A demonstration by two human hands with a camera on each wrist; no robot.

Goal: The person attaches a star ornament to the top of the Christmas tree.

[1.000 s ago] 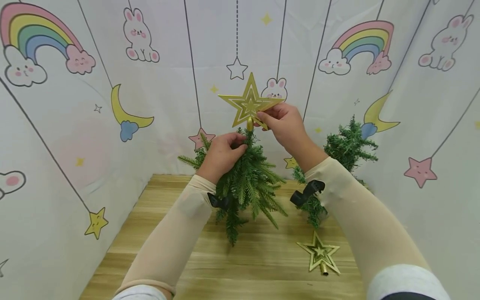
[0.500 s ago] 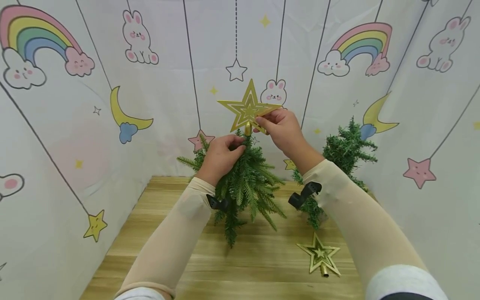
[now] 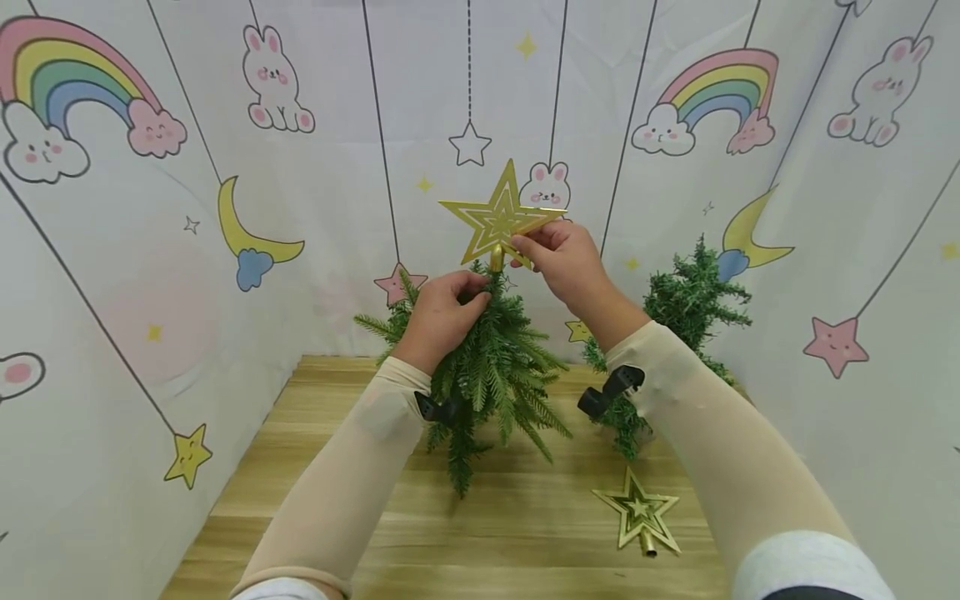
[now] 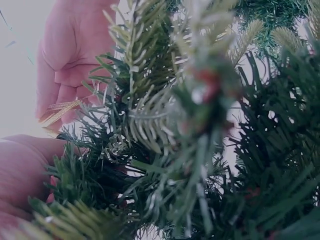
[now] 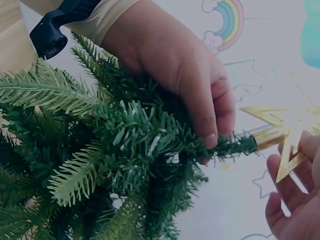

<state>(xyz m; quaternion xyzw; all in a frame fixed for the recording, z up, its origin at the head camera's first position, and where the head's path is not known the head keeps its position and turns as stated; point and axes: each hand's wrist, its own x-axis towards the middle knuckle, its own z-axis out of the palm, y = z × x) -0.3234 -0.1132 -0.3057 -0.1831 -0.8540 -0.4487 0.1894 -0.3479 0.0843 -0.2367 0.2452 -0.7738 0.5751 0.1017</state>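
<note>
A small artificial Christmas tree (image 3: 495,375) stands on the wooden table. My left hand (image 3: 442,312) pinches its top stem between thumb and fingers, just under the tip. My right hand (image 3: 566,258) holds a gold star tree topper (image 3: 504,218) by its lower right point, thumb in front and fingers behind. In the right wrist view the tube of the star topper (image 5: 270,136) sits over the end of the tree's tip, with the left hand (image 5: 175,70) gripping the stem below. Branches hide part of both hands in the left wrist view.
A second green tree (image 3: 686,304) stands at the back right, partly behind the right forearm. Another gold star topper (image 3: 637,510) lies on the table (image 3: 525,550) at front right. A curtain (image 3: 330,208) printed with cartoons encloses the back and sides.
The right hand and star have come down slightly toward the tree's tip, and the star has tilted a little. The left hand keeps its hold on the stem.
</note>
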